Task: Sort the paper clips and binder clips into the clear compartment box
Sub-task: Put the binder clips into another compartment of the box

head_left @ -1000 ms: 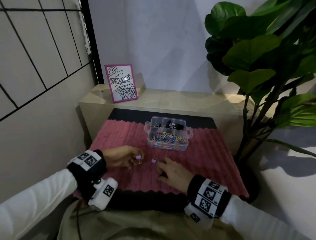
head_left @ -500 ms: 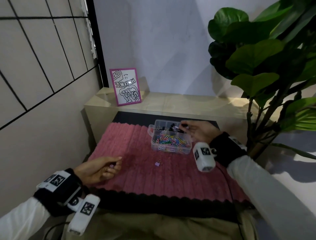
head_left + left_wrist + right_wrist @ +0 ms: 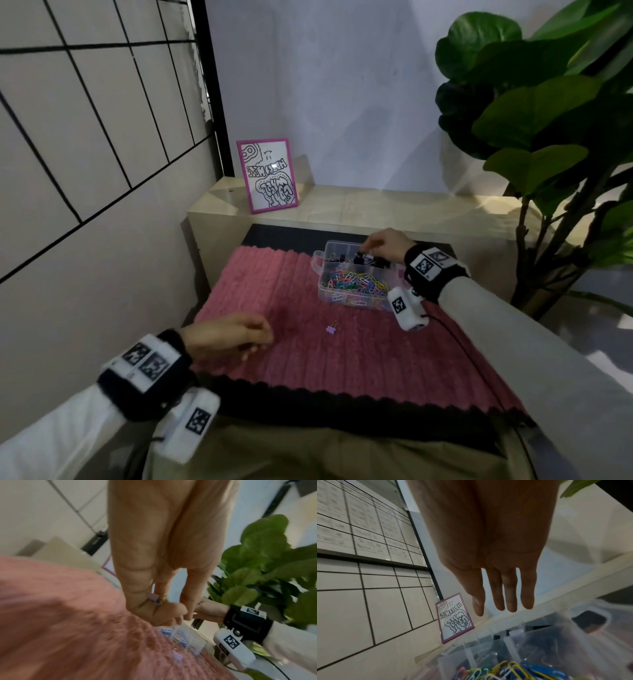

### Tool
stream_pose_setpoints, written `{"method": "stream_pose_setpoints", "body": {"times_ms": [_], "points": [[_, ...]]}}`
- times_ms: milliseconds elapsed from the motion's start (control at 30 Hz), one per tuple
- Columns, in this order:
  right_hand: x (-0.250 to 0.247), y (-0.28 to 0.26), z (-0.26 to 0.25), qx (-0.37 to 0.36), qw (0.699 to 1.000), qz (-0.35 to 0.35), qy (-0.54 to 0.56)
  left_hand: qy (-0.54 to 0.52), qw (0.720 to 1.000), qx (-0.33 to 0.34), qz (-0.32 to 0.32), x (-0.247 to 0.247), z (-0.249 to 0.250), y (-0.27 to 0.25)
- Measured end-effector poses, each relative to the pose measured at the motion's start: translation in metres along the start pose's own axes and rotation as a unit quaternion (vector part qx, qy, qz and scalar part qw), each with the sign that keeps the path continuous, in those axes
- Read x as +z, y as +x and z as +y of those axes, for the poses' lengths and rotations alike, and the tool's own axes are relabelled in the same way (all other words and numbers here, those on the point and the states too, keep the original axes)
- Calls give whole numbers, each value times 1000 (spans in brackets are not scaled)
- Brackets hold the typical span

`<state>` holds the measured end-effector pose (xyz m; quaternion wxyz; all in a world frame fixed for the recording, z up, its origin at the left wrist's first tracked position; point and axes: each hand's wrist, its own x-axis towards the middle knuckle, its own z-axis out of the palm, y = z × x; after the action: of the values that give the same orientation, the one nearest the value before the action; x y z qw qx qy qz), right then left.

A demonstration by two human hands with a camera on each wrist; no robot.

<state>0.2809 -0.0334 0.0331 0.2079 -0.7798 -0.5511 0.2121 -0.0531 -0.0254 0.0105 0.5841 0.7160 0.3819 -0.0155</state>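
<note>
One potted plant (image 3: 534, 113) with broad green leaves stands off the right side of the low desk (image 3: 359, 209), and one pink ribbed mat (image 3: 281, 294) covers most of the desk's near part, with a black strip showing along its far and near edges. One pink-framed drawing (image 3: 267, 174) leans upright at the desk's far left corner. One clear compartment box (image 3: 349, 277) sits on the mat toward its far right corner; its near compartment holds a heap of coloured paper clips (image 3: 356, 282), too many and too tangled to count, and its far compartments hold several black binder clips (image 3: 363, 258), the number unclear. One lilac binder clip (image 3: 331, 329) lies alone on the mat near its middle, between the box and the near edge, apart from both hands. The right hand (image 3: 383, 245) reaches over the far right part of the box, above the black clips; from the wrist view its fingers (image 3: 510, 588) hang straight and slack, palm down, holding nothing. The left hand (image 3: 226, 337) rests toward the mat's near left corner with its knuckles up and fingers curled in; the left wrist view shows a second small lilac binder clip (image 3: 153, 598) pinched inside the curled fingers (image 3: 164, 612). Both wrists wear black bands with printed markers and a white camera unit.
</note>
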Motion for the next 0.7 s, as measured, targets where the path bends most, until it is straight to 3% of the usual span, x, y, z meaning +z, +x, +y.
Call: {"method": "stream_pose_setpoints", "body": {"times_ms": [67,133,300,433,567,700], "points": [[-1,-12,3,-17,999,29,4,122,991,49,-17,6,23,16],[-5,-26,10,-15,998,58,34,179,980,78,-23,16,44,37],[-14,-64,38,39,991,128,7,309,947,84,-4,47,71,77],[-7,-82,57,115,989,91,-2,383,920,78,-3,63,73,88],[6,-80,61,128,983,24,126,414,905,98,9,66,65,93],[14,-65,62,158,965,-23,207,365,927,69,-44,49,65,98]]}}
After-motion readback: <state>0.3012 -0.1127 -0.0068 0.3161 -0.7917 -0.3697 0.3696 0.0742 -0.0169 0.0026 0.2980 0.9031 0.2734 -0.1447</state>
